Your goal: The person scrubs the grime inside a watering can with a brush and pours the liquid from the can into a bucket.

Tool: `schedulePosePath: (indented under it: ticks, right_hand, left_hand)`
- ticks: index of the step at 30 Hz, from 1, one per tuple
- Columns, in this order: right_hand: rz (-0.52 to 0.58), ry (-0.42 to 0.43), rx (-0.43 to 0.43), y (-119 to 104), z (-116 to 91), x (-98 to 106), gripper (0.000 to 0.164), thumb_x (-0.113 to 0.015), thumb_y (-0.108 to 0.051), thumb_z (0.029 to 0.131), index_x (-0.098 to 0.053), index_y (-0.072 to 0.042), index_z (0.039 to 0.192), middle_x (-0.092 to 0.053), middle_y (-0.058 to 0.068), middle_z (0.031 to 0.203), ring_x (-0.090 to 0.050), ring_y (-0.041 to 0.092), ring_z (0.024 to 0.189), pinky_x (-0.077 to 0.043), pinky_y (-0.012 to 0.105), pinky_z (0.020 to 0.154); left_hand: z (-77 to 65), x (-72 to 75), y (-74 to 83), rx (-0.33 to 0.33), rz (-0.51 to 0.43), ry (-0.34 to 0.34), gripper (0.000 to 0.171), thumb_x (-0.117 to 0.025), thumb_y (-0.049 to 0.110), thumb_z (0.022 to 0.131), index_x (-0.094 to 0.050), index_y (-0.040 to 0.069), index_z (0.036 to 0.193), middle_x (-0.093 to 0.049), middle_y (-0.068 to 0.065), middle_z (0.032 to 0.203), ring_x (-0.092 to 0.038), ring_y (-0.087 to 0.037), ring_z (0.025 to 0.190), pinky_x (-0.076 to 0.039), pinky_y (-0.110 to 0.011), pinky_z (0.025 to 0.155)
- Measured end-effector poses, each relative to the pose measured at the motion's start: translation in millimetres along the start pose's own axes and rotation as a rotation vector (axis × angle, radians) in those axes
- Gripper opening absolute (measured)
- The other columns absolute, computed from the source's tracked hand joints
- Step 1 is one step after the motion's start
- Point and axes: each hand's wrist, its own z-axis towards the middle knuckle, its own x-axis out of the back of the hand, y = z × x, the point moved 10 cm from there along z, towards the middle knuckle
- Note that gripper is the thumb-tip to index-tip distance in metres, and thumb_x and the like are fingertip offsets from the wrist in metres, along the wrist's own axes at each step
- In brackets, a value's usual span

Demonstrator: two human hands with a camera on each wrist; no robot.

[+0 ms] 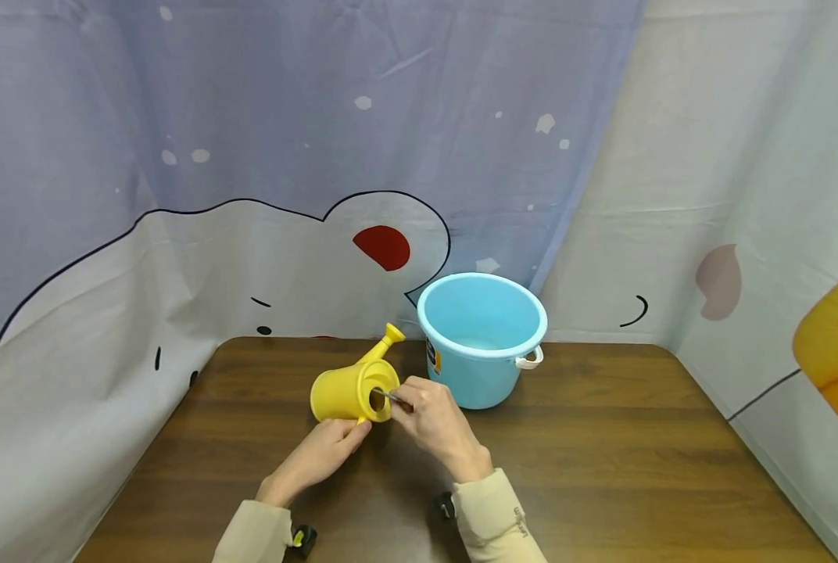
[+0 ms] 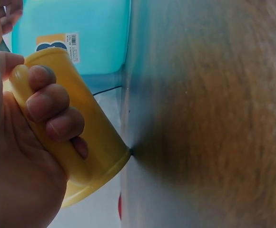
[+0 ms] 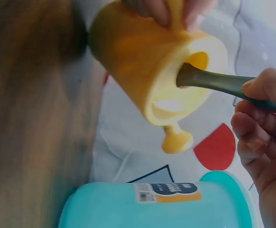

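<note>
A yellow watering can leans over the table with its mouth turned toward my right hand, its lower edge at the tabletop in the left wrist view. My left hand grips its handle, the fingers curled through the loop. Between thumb and fingers, my right hand pinches a slim dark grey-green handle. The far end of that tool is inside the can's opening, so its kind is hidden. Behind my right hand stands a light blue bucket, upright, and nothing shows inside it.
The brown wooden table carries the bucket, which has a white side handle and a label. A patterned cloth hangs behind the table's far edge and along its sides. Dark wrist devices sit beneath both sleeves.
</note>
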Motion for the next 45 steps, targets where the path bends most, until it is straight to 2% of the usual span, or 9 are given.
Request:
schedulePosePath:
  ticks: [4, 8, 15, 18, 24, 29, 34, 45]
  right_hand:
    - [-0.003, 0.014, -0.016, 0.7, 0.4, 3.1, 0.013, -0.075, -0.001, 0.079, -0.069, -0.011, 0.075, -0.051, -0.008, 0.067, -0.045, 0.004, 0.059, -0.039, 0.016, 0.055]
    - [-0.034, 0.031, -0.061, 8.0, -4.1, -3.8, 0.016, -0.072, -0.002, 0.08, -0.064, -0.012, 0.071, -0.048, -0.008, 0.065, -0.044, 0.005, 0.057, -0.039, 0.018, 0.053]
    - [-0.087, 0.026, -0.113, 15.2, -10.6, -20.2, 0.015, -0.072, -0.007, 0.085, -0.065, -0.011, 0.072, -0.053, -0.004, 0.066, -0.05, 0.008, 0.057, -0.044, 0.022, 0.054]
    - [-0.086, 0.043, -0.078, 13.2, -10.8, -19.7, 0.016, -0.072, -0.006, 0.084, -0.064, -0.012, 0.071, -0.051, -0.005, 0.066, -0.048, 0.007, 0.056, -0.042, 0.02, 0.053]
    - [-0.035, 0.12, 0.081, 2.9, -8.2, -7.9, 0.024, -0.073, -0.005, 0.079, -0.056, -0.015, 0.064, -0.042, -0.008, 0.061, -0.036, 0.003, 0.053, -0.033, 0.015, 0.05]
    - [0.006, 0.124, 0.107, -2.1, -5.4, -0.9, 0.029, -0.074, -0.004, 0.076, -0.051, -0.017, 0.062, -0.039, -0.008, 0.061, -0.033, 0.002, 0.052, -0.029, 0.013, 0.049]
    - [0.03, 0.098, 0.065, -1.3, -5.2, -1.1, 0.03, -0.072, -0.003, 0.077, -0.05, -0.016, 0.062, -0.038, -0.008, 0.061, -0.033, 0.002, 0.052, -0.028, 0.013, 0.049]
    - [-0.024, -0.038, -0.167, 26.3, -12.3, -22.6, 0.033, -0.071, -0.01, 0.081, -0.049, -0.02, 0.059, -0.04, -0.01, 0.059, -0.039, 0.005, 0.053, -0.034, 0.019, 0.05]
  left_hand:
    - [-0.4, 0.2, -1.4, 0.011, 0.011, 0.003, 0.049, -0.042, 0.042, 0.104, -0.047, 0.017, 0.063, -0.036, 0.011, 0.055, -0.029, -0.002, 0.047, -0.029, -0.023, 0.048]
    - [0.2, -0.2, -0.4, 0.01, 0.019, 0.002, 0.047, -0.044, 0.038, 0.105, -0.046, 0.018, 0.063, -0.036, 0.012, 0.055, -0.029, -0.002, 0.048, -0.028, -0.022, 0.048]
    - [0.2, 0.2, 1.2, 0.018, 0.009, -0.002, 0.05, -0.042, 0.046, 0.104, -0.047, 0.015, 0.064, -0.036, 0.011, 0.055, -0.03, -0.003, 0.047, -0.029, -0.023, 0.048]
    - [0.2, 0.1, 1.0, 0.022, 0.009, -0.005, 0.051, -0.042, 0.047, 0.104, -0.048, 0.015, 0.064, -0.037, 0.01, 0.055, -0.03, -0.003, 0.047, -0.03, -0.023, 0.048]
    - [0.3, 1.2, 0.7, 0.034, 0.006, -0.003, 0.051, -0.041, 0.046, 0.104, -0.047, 0.016, 0.063, -0.036, 0.011, 0.055, -0.03, -0.003, 0.047, -0.029, -0.023, 0.048]
    - [-0.2, 0.8, -1.3, 0.044, 0.004, -0.003, 0.05, -0.042, 0.045, 0.104, -0.046, 0.016, 0.063, -0.034, 0.012, 0.055, -0.029, -0.003, 0.047, -0.029, -0.022, 0.048]
    - [-2.2, 0.8, -1.5, 0.045, 0.02, 0.004, 0.049, -0.044, 0.04, 0.104, -0.045, 0.016, 0.062, -0.034, 0.012, 0.055, -0.028, -0.004, 0.048, -0.028, -0.022, 0.048]
    - [-0.8, 1.1, 1.5, 0.021, 0.032, 0.001, 0.05, -0.043, 0.044, 0.104, -0.046, 0.015, 0.064, -0.035, 0.011, 0.055, -0.029, -0.003, 0.047, -0.029, -0.023, 0.048]
